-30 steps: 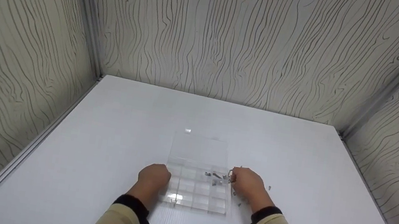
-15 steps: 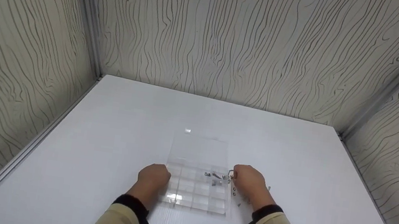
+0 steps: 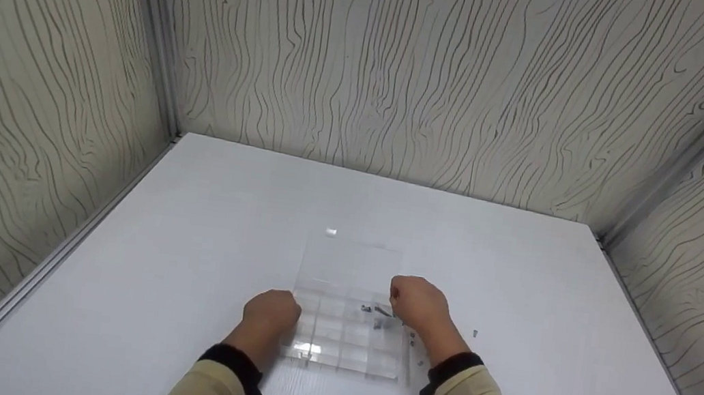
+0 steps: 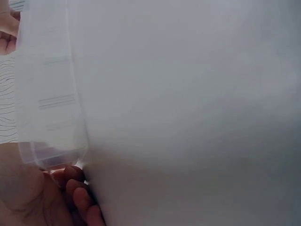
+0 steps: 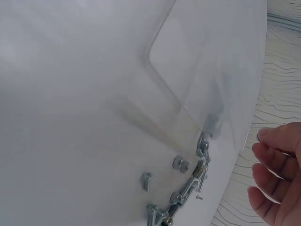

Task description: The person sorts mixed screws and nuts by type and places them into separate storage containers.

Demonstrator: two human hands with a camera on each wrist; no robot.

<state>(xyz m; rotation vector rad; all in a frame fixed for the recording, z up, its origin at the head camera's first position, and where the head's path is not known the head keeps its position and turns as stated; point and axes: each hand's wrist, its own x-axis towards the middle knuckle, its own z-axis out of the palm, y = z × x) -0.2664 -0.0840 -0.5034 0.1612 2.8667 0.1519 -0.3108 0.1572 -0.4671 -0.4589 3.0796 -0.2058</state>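
Observation:
A clear plastic compartment box [image 3: 339,360] lies on the white table, its lid [image 3: 350,263] folded back flat behind it. My left hand [image 3: 271,310] grips the box's left side; in the left wrist view its curled fingers [image 4: 77,193] press against a corner of the box [image 4: 51,94]. My right hand [image 3: 416,305] hovers over the far right compartments, knuckles up. Small metal screws and nuts [image 3: 377,311] lie there, seen close [image 5: 188,188] in the right wrist view. Three right fingers [image 5: 277,174] hang loosely curled; thumb and forefinger are hidden.
A few loose screws [image 3: 474,333] lie on the white table [image 3: 218,220] right of the box. Wood-grain panels wall in the table on the left, back and right.
My right hand has moved left and slightly away from me, from the box's right edge to above its far right compartments. The left hand and the box have stayed still.

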